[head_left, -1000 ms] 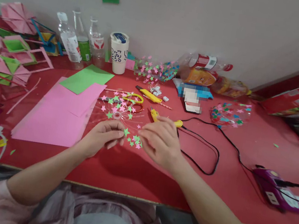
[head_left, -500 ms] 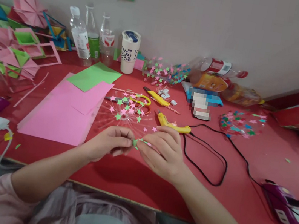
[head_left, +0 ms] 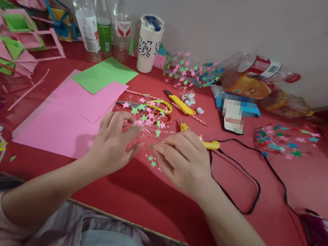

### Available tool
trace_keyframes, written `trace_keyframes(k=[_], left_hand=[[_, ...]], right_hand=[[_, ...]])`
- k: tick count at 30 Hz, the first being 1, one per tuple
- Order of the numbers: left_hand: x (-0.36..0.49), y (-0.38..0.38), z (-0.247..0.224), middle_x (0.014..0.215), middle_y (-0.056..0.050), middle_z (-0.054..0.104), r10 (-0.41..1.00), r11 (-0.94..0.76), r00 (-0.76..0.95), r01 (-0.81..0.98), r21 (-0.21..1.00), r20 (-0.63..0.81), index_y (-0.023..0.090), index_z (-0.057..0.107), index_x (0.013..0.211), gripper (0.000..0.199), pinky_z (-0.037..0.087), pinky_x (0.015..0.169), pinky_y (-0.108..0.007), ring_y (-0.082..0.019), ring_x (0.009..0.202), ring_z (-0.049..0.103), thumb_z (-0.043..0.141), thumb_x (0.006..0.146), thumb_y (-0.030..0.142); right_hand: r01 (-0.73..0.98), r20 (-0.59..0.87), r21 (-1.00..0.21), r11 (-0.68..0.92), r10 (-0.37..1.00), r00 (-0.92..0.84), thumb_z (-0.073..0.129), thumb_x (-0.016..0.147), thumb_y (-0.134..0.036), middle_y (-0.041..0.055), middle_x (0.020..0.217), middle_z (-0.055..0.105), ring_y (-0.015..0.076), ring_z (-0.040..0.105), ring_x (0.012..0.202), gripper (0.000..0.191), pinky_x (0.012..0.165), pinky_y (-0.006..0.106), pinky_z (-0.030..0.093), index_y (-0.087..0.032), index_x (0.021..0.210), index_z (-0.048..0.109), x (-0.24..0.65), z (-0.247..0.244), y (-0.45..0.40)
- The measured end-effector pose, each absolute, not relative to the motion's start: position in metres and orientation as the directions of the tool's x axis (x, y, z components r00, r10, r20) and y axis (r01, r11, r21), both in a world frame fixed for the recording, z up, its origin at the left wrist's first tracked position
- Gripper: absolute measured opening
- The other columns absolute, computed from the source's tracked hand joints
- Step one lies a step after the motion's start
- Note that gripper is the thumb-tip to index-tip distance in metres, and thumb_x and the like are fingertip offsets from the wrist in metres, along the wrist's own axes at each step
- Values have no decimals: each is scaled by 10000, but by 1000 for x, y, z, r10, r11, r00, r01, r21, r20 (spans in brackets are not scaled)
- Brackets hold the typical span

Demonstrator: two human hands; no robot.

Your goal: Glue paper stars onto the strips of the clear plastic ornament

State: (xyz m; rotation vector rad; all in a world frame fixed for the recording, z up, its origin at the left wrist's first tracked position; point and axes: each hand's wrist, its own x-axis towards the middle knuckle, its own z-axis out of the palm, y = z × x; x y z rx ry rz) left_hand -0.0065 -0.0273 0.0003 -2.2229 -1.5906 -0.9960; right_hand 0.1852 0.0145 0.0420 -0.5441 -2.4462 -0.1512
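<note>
A clear plastic piece with cut strips [head_left: 147, 130] lies in front of me, dotted with pink and green paper stars [head_left: 143, 117]. My left hand [head_left: 113, 142] is at its left side, thumb and fingers apart in a curve; whether they touch the plastic I cannot tell. Between the thumb and fingertips of my right hand [head_left: 187, 160] is a small green star [head_left: 151, 146], mostly covered. Loose green and pink stars [head_left: 152, 162] show below the fingertips. Partly behind my right hand is a yellow glue gun [head_left: 211, 145]. Scissors [head_left: 162, 106] lie behind the plastic.
Pink paper sheets [head_left: 54, 121] and a green sheet [head_left: 105, 75] lie left. Behind stand bottles [head_left: 86, 30] and a tumbler [head_left: 148, 49]. A yellow cutter [head_left: 181, 104] lies mid-table. A black cord [head_left: 258, 189] loops right toward a purple power strip [head_left: 323, 242]. Another star-covered plastic piece [head_left: 285, 141] sits right.
My hands have parted. The left has opened and moved to the plastic piece; the right keeps its pinch. The camera view has shifted, lowering the wall's share.
</note>
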Motion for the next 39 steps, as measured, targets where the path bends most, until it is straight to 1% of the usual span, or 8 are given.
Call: trace_keyframes(k=[4, 7, 12, 17, 21, 29, 34, 39], left_hand=[[-5, -25, -4, 1031, -94, 483, 725, -396, 164, 894, 209, 669, 212, 624, 914, 154, 425, 805, -379, -214, 905, 464, 648, 768, 255], [-3, -24, -4, 1029, -89, 504, 719, -399, 155, 890, 221, 677, 223, 632, 899, 135, 421, 809, -377, -211, 907, 482, 646, 765, 226], [-1, -24, -3, 1023, -88, 534, 752, -391, 130, 877, 278, 646, 213, 645, 887, 118, 416, 803, -384, -217, 915, 504, 612, 778, 186], [0, -25, -2, 1003, -84, 556, 772, -385, 128, 874, 298, 622, 213, 630, 872, 114, 425, 798, -383, -214, 894, 511, 610, 769, 168], [1, -26, -3, 1008, -75, 565, 776, -383, 124, 872, 306, 618, 232, 611, 872, 138, 428, 796, -388, -213, 885, 513, 603, 763, 147], [4, -26, -2, 1008, -72, 563, 764, -396, 144, 874, 281, 629, 202, 590, 816, 80, 414, 783, -370, -205, 911, 526, 586, 778, 132], [5, -26, -1, 1016, -66, 564, 768, -395, 147, 875, 280, 623, 206, 578, 813, 89, 412, 787, -369, -202, 898, 523, 580, 779, 123], [5, -27, -3, 1029, -80, 558, 758, -428, 168, 857, 286, 631, 193, 572, 843, 120, 414, 798, -370, -204, 901, 527, 580, 763, 104]], right_hand=[[425, 597, -30, 905, 357, -718, 548, 853, -165, 9, 698, 569, 139, 441, 681, 125, 640, 294, 376, -194, 747, 607, 182, 29, 17], [415, 612, -48, 909, 355, -707, 555, 849, -167, 8, 692, 574, 139, 431, 672, 99, 630, 289, 370, -194, 767, 604, 180, 25, 20], [408, 593, -68, 911, 365, -718, 542, 857, -162, -4, 672, 557, 135, 432, 665, 114, 630, 291, 365, -202, 767, 601, 178, 21, 22], [402, 597, -105, 910, 381, -706, 564, 841, -147, -3, 703, 575, 136, 455, 678, 88, 628, 302, 368, -198, 783, 605, 177, 16, 22], [407, 593, -110, 907, 388, -705, 558, 847, -154, -2, 684, 577, 140, 457, 676, 90, 622, 303, 368, -204, 786, 601, 176, 14, 23], [422, 594, -121, 898, 406, -694, 562, 833, -133, -4, 670, 577, 140, 454, 659, 85, 620, 303, 373, -204, 799, 593, 174, 13, 23], [424, 599, -163, 891, 431, -675, 561, 837, -146, 1, 688, 588, 140, 478, 668, 65, 622, 306, 373, -200, 808, 583, 173, 12, 22], [433, 602, -228, 872, 476, -641, 564, 823, -128, 8, 704, 591, 139, 491, 671, 65, 627, 302, 377, -187, 801, 578, 171, 12, 22]])
